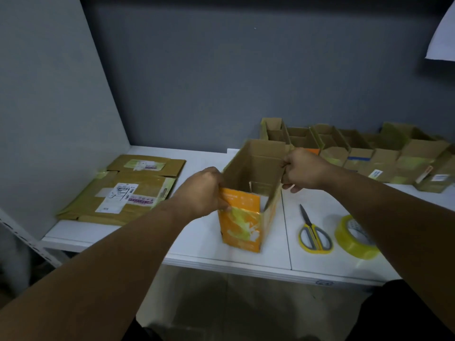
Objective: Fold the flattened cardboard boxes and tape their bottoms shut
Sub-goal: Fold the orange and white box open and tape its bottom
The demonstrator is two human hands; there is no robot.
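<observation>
Between our left grip and right grip the box stands on the desk. Both are clamped on its walls, squaring it up we reckon. Tape and scissors sit handy off to the right.

We see our left hand and right hand bare, and both forearms bare up to the near edge of view. Below the right forearm, near right, we wear a black garment. A similar dark strip shows under the left forearm, its cut too dim to tell.
</observation>
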